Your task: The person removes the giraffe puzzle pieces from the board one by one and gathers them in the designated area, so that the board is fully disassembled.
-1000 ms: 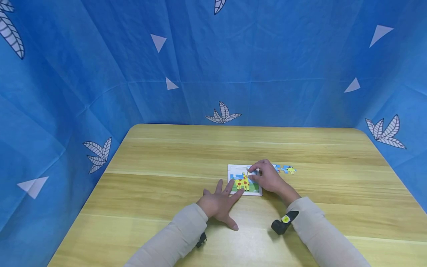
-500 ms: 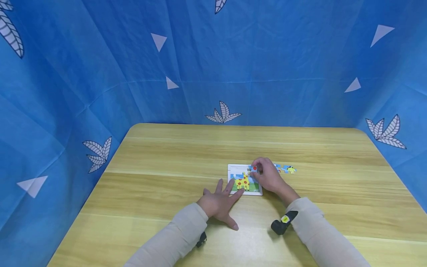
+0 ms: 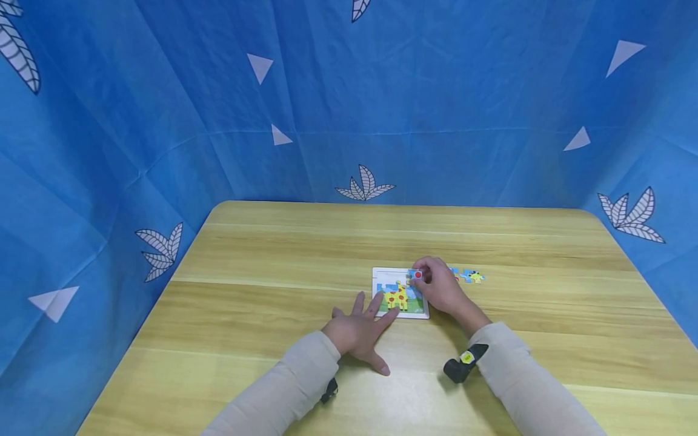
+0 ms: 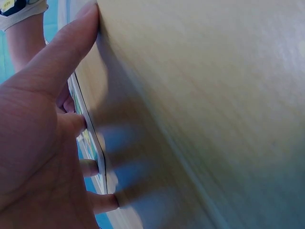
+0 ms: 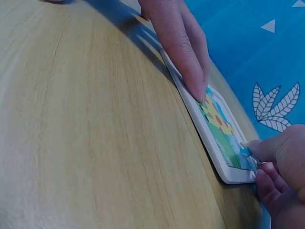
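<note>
A jigsaw puzzle (image 3: 397, 298) with a yellow giraffe lies partly filled in a white-rimmed tray (image 3: 400, 317). My left hand (image 3: 360, 332) is spread flat, its fingertips resting on the tray's near left part; the thumb touches the wood, as the left wrist view also shows. Between thumb and forefinger, my right hand (image 3: 440, 287) pinches a blue puzzle piece (image 3: 417, 275) with a red dot, at the tray's upper right corner. In the right wrist view that puzzle piece (image 5: 246, 151) is mostly hidden by the fingers.
Several loose puzzle pieces (image 3: 472, 277) lie on the wooden table (image 3: 305, 254) just right of the tray, some partly behind the right hand. A blue curtain (image 3: 349, 97) with leaf prints hangs along the table's far edge.
The right hand has turned the puzzle piece so its blue face with the red dot shows, and shifted it slightly up and right. The left hand has stayed put.
</note>
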`<state>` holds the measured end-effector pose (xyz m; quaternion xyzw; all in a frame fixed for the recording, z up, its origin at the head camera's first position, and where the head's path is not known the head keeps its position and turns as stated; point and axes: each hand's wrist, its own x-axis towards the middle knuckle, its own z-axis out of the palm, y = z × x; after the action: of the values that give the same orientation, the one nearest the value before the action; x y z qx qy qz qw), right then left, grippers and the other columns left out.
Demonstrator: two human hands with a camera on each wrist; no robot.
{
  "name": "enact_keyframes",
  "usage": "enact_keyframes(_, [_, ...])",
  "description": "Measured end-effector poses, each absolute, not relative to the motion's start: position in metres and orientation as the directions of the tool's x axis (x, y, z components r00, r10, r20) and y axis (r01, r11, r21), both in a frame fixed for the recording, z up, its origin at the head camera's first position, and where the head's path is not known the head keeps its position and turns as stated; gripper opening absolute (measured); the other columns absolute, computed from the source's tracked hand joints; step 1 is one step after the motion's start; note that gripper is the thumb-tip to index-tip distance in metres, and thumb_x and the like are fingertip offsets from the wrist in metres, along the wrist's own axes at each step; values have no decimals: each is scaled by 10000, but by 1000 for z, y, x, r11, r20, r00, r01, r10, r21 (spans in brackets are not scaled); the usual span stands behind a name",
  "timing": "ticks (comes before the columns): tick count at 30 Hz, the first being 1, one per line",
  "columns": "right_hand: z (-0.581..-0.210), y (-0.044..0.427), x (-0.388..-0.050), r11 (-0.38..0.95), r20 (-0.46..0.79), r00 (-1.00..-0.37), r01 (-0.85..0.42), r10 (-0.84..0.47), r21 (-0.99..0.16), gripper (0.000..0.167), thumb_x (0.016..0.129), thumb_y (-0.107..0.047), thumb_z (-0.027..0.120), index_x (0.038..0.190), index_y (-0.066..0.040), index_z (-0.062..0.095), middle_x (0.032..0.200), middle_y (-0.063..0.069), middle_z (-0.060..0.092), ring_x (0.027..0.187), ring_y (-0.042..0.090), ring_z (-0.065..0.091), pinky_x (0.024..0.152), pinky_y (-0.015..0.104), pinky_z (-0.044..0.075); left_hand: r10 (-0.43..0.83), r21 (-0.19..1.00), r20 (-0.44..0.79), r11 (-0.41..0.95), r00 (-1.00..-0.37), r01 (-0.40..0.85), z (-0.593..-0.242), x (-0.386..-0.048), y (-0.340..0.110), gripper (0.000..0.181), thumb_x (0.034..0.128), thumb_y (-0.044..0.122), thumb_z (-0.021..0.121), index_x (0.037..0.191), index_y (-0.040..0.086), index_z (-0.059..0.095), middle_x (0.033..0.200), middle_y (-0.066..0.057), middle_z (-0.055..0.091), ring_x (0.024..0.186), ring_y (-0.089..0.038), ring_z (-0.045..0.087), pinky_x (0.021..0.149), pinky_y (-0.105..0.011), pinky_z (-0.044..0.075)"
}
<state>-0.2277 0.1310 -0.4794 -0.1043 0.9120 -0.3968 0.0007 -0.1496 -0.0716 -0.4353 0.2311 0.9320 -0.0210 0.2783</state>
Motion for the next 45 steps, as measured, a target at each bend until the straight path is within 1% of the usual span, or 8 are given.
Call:
enact_keyframes(4, [-480, 131, -227, 657, 74, -979, -184, -192, -731, 224, 849, -47, 665, 1059, -16, 592, 955, 116, 535, 832, 210, 537, 726, 314, 445, 417, 86, -530, 893, -738, 442, -435, -150, -71, 1101, 636, 728, 670, 1503, 412, 71, 1600, -25, -30, 1446, -369, 29, 979, -698, 272])
enact_keyframes(11, [-479, 132, -227, 648, 51, -981, -161, -185, -744, 229, 864, -59, 650, 1083, -23, 592, 920, 96, 584, 821, 202, 566, 718, 314, 467, 413, 83, -532, 894, -740, 440, -436, -150, -71, 1101, 635, 732, 668, 1502, 415, 68, 1600, -25, -29, 1447, -366, 27, 981, -696, 273])
enact_keyframes(18, [-476, 135, -226, 624, 55, -982, -159, -183, -765, 251, 879, -90, 639, 1112, -15, 586, 929, 112, 606, 828, 212, 587, 720, 311, 482, 409, 81, -532, 896, -742, 436, -437, -151, -71, 1101, 631, 734, 671, 1502, 416, 77, 1601, -24, -21, 1448, -362, 33, 978, -693, 276])
enact_keyframes(23, [-476, 137, -226, 614, 51, -984, -148, -172, -775, 255, 893, -76, 614, 1139, -15, 583, 943, 116, 612, 846, 219, 597, 730, 319, 495, 409, 89, -534, 897, -739, 432, -437, -151, -71, 1106, 626, 732, 675, 1501, 420, 75, 1600, -22, -26, 1448, -362, 27, 983, -696, 268])
enact_keyframes(31, [-472, 142, -226, 614, 83, -983, -166, -162, -772, 261, 894, -83, 615, 1143, -8, 604, 931, 125, 626, 839, 229, 608, 738, 343, 506, 414, 102, -530, 898, -740, 428, -436, -150, -72, 1114, 618, 726, 684, 1500, 423, 75, 1600, -23, -32, 1447, -366, 21, 983, -704, 259])
enact_keyframes(39, [-471, 155, -227, 630, 102, -983, -178, -156, -756, 263, 918, -101, 595, 1158, 4, 611, 941, 130, 632, 839, 222, 597, 737, 341, 488, 421, 114, -526, 896, -739, 429, -436, -149, -72, 1115, 626, 710, 693, 1502, 417, 69, 1599, -24, -45, 1446, -367, 5, 987, -707, 248])
enact_keyframes(45, [-471, 165, -228, 644, 118, -984, -176, -132, -744, 270, 911, -102, 596, 1160, 4, 609, 952, 139, 636, 855, 234, 596, 740, 338, 481, 422, 121, -525, 897, -739, 426, -436, -149, -72, 1116, 629, 697, 703, 1503, 413, 70, 1599, -23, -50, 1447, -366, -2, 989, -707, 243])
